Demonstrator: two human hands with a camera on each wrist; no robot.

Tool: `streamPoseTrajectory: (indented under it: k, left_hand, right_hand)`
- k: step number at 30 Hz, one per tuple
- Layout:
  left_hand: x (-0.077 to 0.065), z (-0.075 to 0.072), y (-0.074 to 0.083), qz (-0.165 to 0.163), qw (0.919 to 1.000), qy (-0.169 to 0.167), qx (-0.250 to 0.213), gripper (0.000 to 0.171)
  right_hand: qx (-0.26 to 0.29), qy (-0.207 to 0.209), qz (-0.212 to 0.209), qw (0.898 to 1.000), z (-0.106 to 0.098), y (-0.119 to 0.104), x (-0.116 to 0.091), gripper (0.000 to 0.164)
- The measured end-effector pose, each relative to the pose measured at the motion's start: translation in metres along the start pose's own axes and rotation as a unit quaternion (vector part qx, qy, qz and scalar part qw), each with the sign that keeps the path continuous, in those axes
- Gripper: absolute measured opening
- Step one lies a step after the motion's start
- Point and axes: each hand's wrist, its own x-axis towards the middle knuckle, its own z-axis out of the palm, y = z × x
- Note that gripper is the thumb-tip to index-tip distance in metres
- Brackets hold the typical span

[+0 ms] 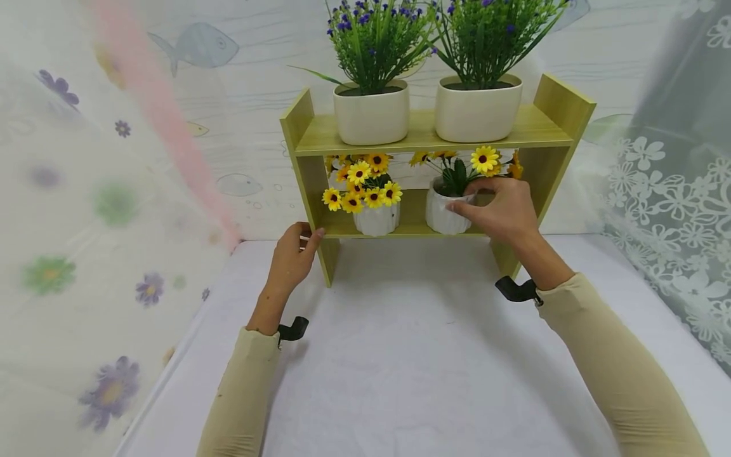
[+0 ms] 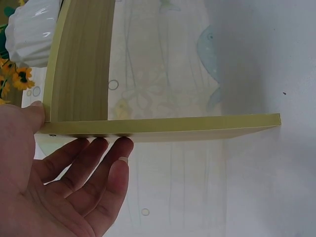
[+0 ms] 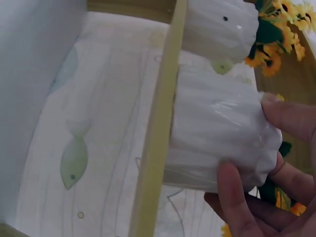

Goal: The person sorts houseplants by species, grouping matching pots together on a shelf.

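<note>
My right hand (image 1: 502, 209) grips a small white ribbed flowerpot (image 1: 442, 212) with yellow flowers, at the right of the wooden shelf's lower board. In the right wrist view, the thumb and fingers hold the sides of this pot (image 3: 217, 128), whose base is against the board. My left hand (image 1: 292, 257) holds the left side panel of the wooden shelf (image 1: 328, 260). Its thumb lies at the panel's front edge and its fingertips touch the outer face, as the left wrist view shows. A matching pot (image 1: 377, 219) of yellow flowers stands left of the gripped one.
Two larger cream planters, one on the left (image 1: 372, 117) and one on the right (image 1: 478, 111), stand on the top board with purple-flowered greenery. The shelf stands on a white cloth (image 1: 400, 355) before a fish-patterned curtain (image 1: 240, 127). Lace fabric (image 1: 679, 209) hangs at the right.
</note>
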Motion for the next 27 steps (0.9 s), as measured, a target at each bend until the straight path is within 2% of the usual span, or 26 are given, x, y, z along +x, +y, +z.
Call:
streamPoseTrajectory:
  k: [4, 10, 15, 20, 23, 27]
  left_hand:
    - [0.0, 0.0, 0.0, 0.001, 1.0, 0.002, 0.0, 0.061]
    - [0.002, 0.0, 0.001, 0.003, 1.0, -0.001, -0.003, 0.06]
    - [0.003, 0.0, 0.002, 0.002, 1.0, 0.0, -0.002, 0.061]
    - [0.002, 0.001, 0.0, 0.001, 1.0, 0.001, -0.002, 0.062]
    - [0.002, 0.001, -0.001, 0.001, 1.0, -0.001, -0.001, 0.063]
    - [0.0, 0.001, -0.003, -0.005, 1.0, -0.006, 0.004, 0.064]
  right_hand:
    - [-0.003, 0.031, -0.027, 0.999, 0.011, 0.002, -0.001, 0.044]
    - [0.007, 0.073, -0.071, 0.995, 0.023, 0.011, -0.012, 0.04]
    - [0.036, 0.082, -0.087, 0.992, 0.031, 0.016, -0.024, 0.044]
    - [0.035, 0.086, -0.104, 0.99, 0.041, 0.02, -0.035, 0.061]
    - [0.04, 0.082, -0.106, 0.99, 0.043, 0.022, -0.042, 0.071]
    - [0.048, 0.065, -0.113, 0.99, 0.043, 0.025, -0.053, 0.074]
